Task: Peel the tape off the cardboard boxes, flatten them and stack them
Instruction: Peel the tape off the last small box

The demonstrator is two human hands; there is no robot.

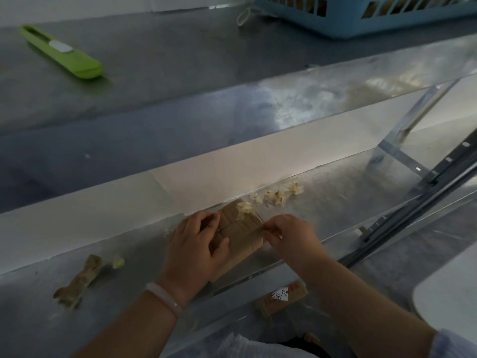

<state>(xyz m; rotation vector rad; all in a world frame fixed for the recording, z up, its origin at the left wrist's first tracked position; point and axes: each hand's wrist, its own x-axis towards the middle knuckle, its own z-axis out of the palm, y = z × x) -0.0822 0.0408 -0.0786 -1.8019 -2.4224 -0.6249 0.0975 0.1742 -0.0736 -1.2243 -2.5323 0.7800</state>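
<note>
Cardboard box (238, 237) sits gripped in my left hand (195, 245) while my right hand (290, 235) pinches its tape (258, 227); peeled wads (276, 197) litter the bench (340, 202), flattening and stacking remain.

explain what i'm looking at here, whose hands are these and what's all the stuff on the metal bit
No machine here: a camera worn on a person's head looks down at their two bare hands. The left hand grips a small cardboard box on a metal shelf. The right hand pinches what looks like a tape strip at the box's edge. Crumpled tape scraps lie behind the box, with a green cutter and a blue basket farther back.
</note>
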